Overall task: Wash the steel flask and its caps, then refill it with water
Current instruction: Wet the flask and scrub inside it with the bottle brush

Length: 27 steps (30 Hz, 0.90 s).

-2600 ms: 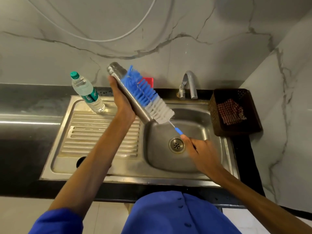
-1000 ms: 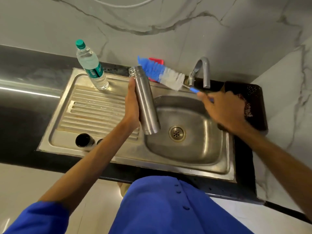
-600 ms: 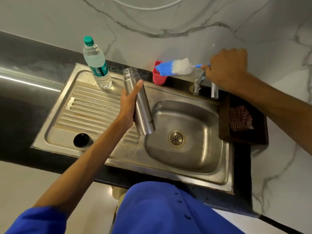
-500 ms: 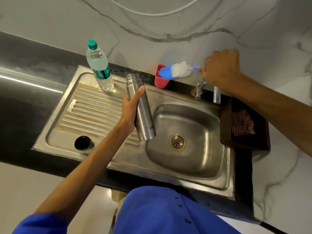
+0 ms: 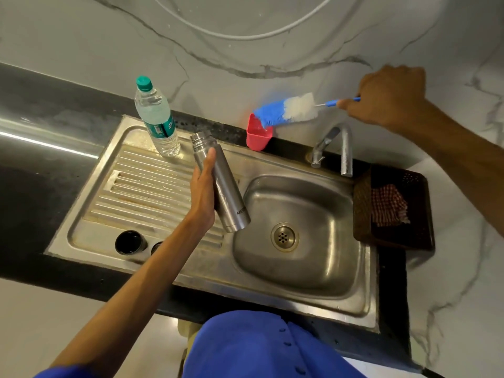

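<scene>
The left forearm hides most of the second small dark cap (image 5: 156, 247) on the drainboard, the brush (image 5: 286, 110) tip disappears into the red holder (image 5: 257, 135), and the left hand (image 5: 203, 199) covers the flask (image 5: 221, 184) side.

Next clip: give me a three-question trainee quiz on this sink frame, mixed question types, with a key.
1. True or false: the steel flask has its cap on.
2. Which hand holds the bottle brush?
A. left hand
B. right hand
C. neither
3. Fill in: the brush's blue tip is at the mouth of the red ____.

Key:
1. False; its threaded neck is bare.
2. B; the left hand grips the flask.
3. Holder; it stands behind the sink, left of the tap.
</scene>
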Each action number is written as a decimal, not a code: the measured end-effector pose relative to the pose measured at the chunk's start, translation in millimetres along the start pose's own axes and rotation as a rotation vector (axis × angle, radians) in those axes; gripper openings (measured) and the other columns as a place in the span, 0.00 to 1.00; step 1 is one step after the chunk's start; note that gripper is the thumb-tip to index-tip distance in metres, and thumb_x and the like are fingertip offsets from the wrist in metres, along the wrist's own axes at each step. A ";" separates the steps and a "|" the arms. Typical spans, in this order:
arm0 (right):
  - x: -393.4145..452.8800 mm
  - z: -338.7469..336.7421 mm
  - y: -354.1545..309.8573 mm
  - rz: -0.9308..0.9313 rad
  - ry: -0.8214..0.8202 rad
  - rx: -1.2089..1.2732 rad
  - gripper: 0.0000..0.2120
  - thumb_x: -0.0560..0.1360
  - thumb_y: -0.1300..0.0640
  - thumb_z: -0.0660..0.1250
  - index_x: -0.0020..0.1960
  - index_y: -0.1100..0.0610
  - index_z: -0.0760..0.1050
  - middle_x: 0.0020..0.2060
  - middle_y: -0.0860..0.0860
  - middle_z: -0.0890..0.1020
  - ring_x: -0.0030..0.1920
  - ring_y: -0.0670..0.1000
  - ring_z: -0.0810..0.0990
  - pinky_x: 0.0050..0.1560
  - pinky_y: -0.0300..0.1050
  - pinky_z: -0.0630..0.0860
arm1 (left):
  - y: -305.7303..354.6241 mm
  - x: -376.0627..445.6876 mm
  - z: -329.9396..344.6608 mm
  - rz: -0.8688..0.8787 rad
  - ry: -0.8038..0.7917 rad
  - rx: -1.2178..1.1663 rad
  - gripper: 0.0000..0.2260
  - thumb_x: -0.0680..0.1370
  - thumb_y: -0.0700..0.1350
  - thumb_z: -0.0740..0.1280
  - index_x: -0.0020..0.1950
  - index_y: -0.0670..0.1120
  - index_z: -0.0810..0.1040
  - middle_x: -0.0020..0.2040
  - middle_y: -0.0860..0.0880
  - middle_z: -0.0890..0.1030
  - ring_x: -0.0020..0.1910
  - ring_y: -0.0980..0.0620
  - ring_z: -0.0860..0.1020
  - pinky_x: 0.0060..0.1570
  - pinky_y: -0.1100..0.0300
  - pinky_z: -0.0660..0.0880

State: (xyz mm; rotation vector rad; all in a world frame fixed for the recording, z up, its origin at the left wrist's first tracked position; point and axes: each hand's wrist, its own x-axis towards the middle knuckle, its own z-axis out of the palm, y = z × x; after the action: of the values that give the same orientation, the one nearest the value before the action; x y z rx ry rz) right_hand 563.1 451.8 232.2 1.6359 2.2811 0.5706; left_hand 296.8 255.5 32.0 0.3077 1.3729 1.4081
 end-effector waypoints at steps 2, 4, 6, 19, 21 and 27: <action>-11.7 2.6 17.1 0.047 -0.034 0.063 0.32 0.79 0.30 0.59 0.50 0.60 0.80 0.37 0.57 0.70 0.45 0.62 0.77 0.51 0.52 0.68 | 1.0 2.1 9.0 0.000 -0.014 0.037 0.37 0.72 0.71 0.73 0.72 0.49 0.76 0.54 0.45 0.83 0.53 0.45 0.84 0.53 0.48 0.84; -28.0 5.0 33.0 0.087 -0.088 0.129 0.33 0.77 0.27 0.60 0.47 0.58 0.80 0.39 0.58 0.72 0.49 0.64 0.80 0.50 0.52 0.70 | 0.2 4.7 20.1 -0.004 -0.023 0.069 0.38 0.71 0.72 0.73 0.71 0.49 0.75 0.56 0.45 0.83 0.53 0.47 0.84 0.48 0.53 0.83; -48.5 9.6 47.8 0.146 -0.143 0.234 0.32 0.75 0.25 0.60 0.40 0.55 0.80 0.36 0.56 0.74 0.46 0.63 0.79 0.51 0.52 0.72 | -0.4 7.4 33.4 -0.035 -0.032 0.066 0.40 0.70 0.75 0.71 0.70 0.47 0.75 0.54 0.44 0.83 0.51 0.47 0.84 0.45 0.53 0.83; -225.4 66.4 15.4 0.405 -0.358 1.056 0.40 0.71 0.23 0.59 0.34 0.62 0.76 0.28 0.53 0.81 0.35 0.57 0.81 0.48 0.54 0.78 | 29.2 14.1 129.7 -0.146 -0.114 -0.244 0.40 0.78 0.78 0.49 0.71 0.51 0.79 0.60 0.44 0.87 0.60 0.43 0.85 0.57 0.47 0.82; -236.7 77.4 -1.9 0.400 -0.324 1.076 0.37 0.73 0.24 0.58 0.31 0.59 0.74 0.24 0.51 0.77 0.34 0.57 0.80 0.48 0.55 0.78 | 23.1 -2.5 142.7 -0.149 -0.213 -0.238 0.41 0.78 0.78 0.47 0.72 0.52 0.78 0.63 0.44 0.85 0.63 0.42 0.83 0.62 0.46 0.81; -249.0 97.4 -37.5 0.392 -0.158 1.149 0.35 0.78 0.29 0.59 0.28 0.57 0.66 0.19 0.46 0.69 0.27 0.51 0.72 0.35 0.49 0.70 | 11.0 -25.5 164.6 -0.107 -0.241 -0.133 0.37 0.81 0.74 0.44 0.68 0.52 0.80 0.60 0.45 0.87 0.61 0.42 0.84 0.63 0.43 0.80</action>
State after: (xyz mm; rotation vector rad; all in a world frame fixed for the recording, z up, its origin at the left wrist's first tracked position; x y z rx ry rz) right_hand 654.8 220.6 127.2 2.4644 2.2528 -0.9906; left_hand 429.8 327.9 102.1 0.3015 1.0794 1.3201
